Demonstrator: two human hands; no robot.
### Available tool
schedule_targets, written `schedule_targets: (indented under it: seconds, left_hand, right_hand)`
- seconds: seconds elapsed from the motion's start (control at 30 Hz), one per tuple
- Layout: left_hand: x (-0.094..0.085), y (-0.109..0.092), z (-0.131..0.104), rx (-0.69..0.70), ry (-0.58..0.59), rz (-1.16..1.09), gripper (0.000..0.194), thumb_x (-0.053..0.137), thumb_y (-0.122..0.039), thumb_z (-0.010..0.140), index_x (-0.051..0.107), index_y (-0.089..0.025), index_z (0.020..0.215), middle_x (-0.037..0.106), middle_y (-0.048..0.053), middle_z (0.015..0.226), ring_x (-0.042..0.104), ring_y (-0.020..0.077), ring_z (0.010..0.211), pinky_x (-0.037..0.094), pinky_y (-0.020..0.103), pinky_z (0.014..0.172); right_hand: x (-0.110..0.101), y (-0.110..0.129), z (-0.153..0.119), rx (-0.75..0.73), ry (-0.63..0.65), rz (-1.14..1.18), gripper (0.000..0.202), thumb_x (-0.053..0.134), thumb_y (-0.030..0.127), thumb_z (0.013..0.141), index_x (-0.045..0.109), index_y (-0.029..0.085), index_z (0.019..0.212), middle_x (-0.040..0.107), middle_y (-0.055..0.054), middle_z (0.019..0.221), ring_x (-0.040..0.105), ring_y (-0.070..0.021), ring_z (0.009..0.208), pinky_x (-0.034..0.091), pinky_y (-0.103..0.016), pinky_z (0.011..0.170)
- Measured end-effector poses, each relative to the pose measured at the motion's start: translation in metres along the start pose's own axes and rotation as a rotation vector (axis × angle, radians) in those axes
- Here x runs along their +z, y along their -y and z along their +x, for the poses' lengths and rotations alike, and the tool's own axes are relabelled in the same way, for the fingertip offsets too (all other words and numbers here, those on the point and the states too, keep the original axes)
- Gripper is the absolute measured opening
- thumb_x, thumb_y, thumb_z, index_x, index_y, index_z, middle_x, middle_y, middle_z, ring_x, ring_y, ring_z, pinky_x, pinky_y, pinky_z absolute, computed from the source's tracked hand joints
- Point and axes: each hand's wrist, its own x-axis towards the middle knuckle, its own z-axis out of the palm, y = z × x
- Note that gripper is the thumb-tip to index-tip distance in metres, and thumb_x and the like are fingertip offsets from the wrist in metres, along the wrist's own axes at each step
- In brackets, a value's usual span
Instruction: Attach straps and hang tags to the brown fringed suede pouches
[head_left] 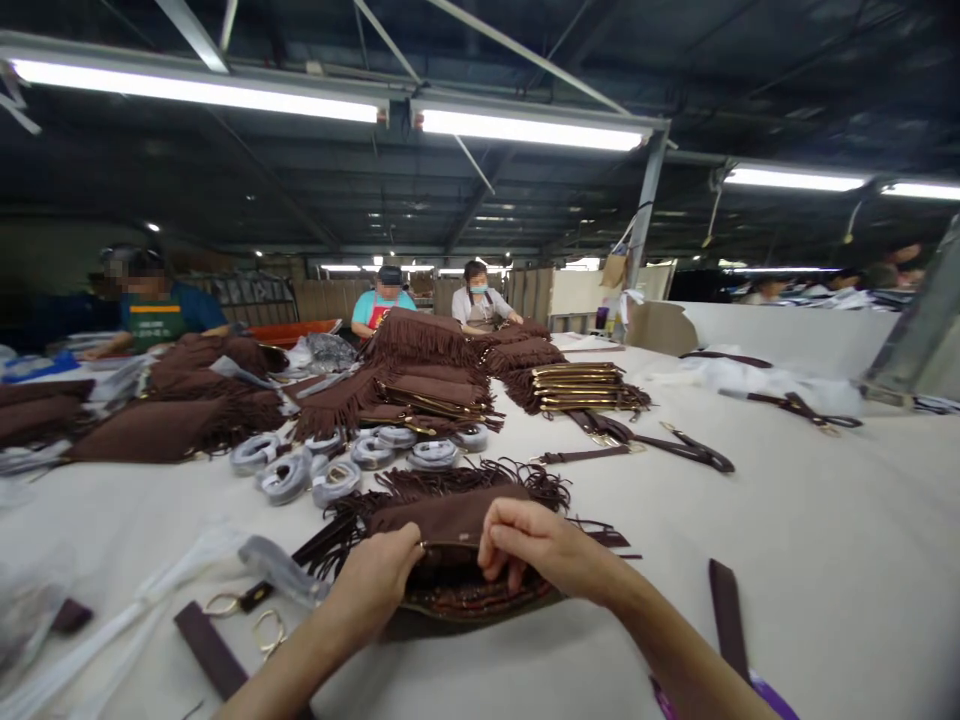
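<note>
A dark brown fringed bag lies on the white table in front of me, its mouth open towards me and a patterned lining showing inside. My left hand grips the left end of the bag's opening, thumb and fingers pressed together at the edge. My right hand is bent over the opening, with curled fingertips reaching just inside; whether they hold anything is hidden. Gold rings and a brown strap piece lie left of the bag, beside my left forearm.
Wrapped coiled straps sit behind the bag. Beyond are stacks of brown fringed bags and gold-edged pieces. Brown straps lie to the right, another nearer. Plastic wrap is at left. Several people work across the table.
</note>
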Motion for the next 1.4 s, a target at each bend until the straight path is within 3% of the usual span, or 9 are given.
schedule_targets:
  seconds: [0.07,0.17,0.27,0.47,0.63,0.8,1.0,1.2,1.4]
  left_hand:
    - [0.000,0.004,0.006,-0.032,-0.055,-0.077,0.022,0.033,-0.022,0.095,0.047,-0.022,0.077,0.063,0.002,0.075,0.061,0.0188,0.073,0.037,0.026,0.065]
    - [0.003,0.013,0.013,-0.040,-0.113,-0.237,0.022,0.032,-0.023,0.094,0.047,-0.022,0.078,0.063,0.001,0.076,0.058,0.0172,0.072,0.037,0.026,0.066]
    - [0.009,0.024,0.020,-0.050,-0.167,-0.405,0.025,0.029,-0.028,0.093,0.049,-0.021,0.078,0.062,0.001,0.079,0.056,0.0169,0.076,0.040,0.026,0.071]
    - [0.022,0.038,0.032,-0.122,-0.175,-0.587,0.028,0.031,-0.036,0.089,0.046,-0.021,0.071,0.056,0.000,0.074,0.051,0.0177,0.074,0.042,0.028,0.071]
    - [0.025,0.036,0.033,-0.107,-0.208,-0.678,0.014,0.037,-0.027,0.084,0.046,-0.021,0.077,0.052,-0.002,0.073,0.049,0.0166,0.073,0.041,0.028,0.070]
    - [0.028,0.035,0.034,-0.063,-0.200,-0.905,0.017,0.039,-0.015,0.073,0.046,-0.021,0.088,0.051,-0.003,0.075,0.047,0.0148,0.073,0.039,0.026,0.072]
    - [0.032,0.040,0.036,-0.126,-0.159,-1.132,0.020,0.044,-0.015,0.069,0.050,-0.021,0.087,0.062,-0.001,0.086,0.052,0.0151,0.073,0.039,0.026,0.071]
    - [0.019,0.043,0.029,0.102,-0.019,-1.031,0.023,0.046,-0.020,0.076,0.069,-0.018,0.074,0.063,0.005,0.117,0.053,0.0240,0.113,0.032,0.034,0.103]
    - [0.005,0.033,0.023,0.211,0.061,-0.840,0.011,0.054,-0.020,0.071,0.064,-0.018,0.068,0.060,0.004,0.112,0.051,0.0233,0.110,0.035,0.032,0.099]
  right_hand:
    - [0.008,-0.004,0.002,-0.037,0.083,-0.102,0.019,0.045,0.031,0.088,0.057,0.020,0.078,0.065,-0.003,0.080,0.059,-0.0180,0.073,0.046,-0.028,0.067]
    - [0.021,-0.020,0.010,-0.132,0.021,-0.353,0.018,0.042,0.020,0.088,0.056,0.021,0.077,0.062,-0.001,0.079,0.054,-0.0180,0.075,0.042,-0.028,0.070]
    - [0.030,-0.041,0.021,-0.146,-0.020,-0.385,0.018,0.037,0.021,0.089,0.050,0.022,0.076,0.057,-0.001,0.077,0.052,-0.0188,0.074,0.040,-0.029,0.070]
    - [0.038,-0.054,0.034,-0.032,0.047,0.032,0.026,0.043,0.041,0.089,0.048,0.021,0.073,0.063,-0.006,0.096,0.055,-0.0244,0.096,0.040,-0.033,0.084]
    - [0.043,-0.055,0.038,0.046,0.053,0.270,0.035,0.054,0.053,0.084,0.055,0.019,0.078,0.064,-0.005,0.091,0.057,-0.0213,0.081,0.043,-0.033,0.076]
    - [0.048,-0.062,0.039,0.094,0.087,0.568,0.036,0.071,0.052,0.078,0.058,0.018,0.077,0.067,-0.008,0.106,0.060,-0.0222,0.096,0.045,-0.032,0.084]
    - [0.055,-0.075,0.047,0.128,0.025,0.934,0.038,0.081,0.046,0.074,0.058,0.017,0.081,0.069,-0.007,0.106,0.067,-0.0195,0.086,0.050,-0.029,0.074]
    - [0.053,-0.078,0.046,0.163,0.063,1.009,0.039,0.084,0.041,0.073,0.054,0.017,0.080,0.071,-0.010,0.103,0.070,-0.0216,0.087,0.052,-0.028,0.072]
    - [0.054,-0.082,0.046,0.167,0.051,1.049,0.040,0.084,0.041,0.073,0.054,0.016,0.083,0.071,-0.013,0.106,0.070,-0.0275,0.094,0.052,-0.036,0.080]
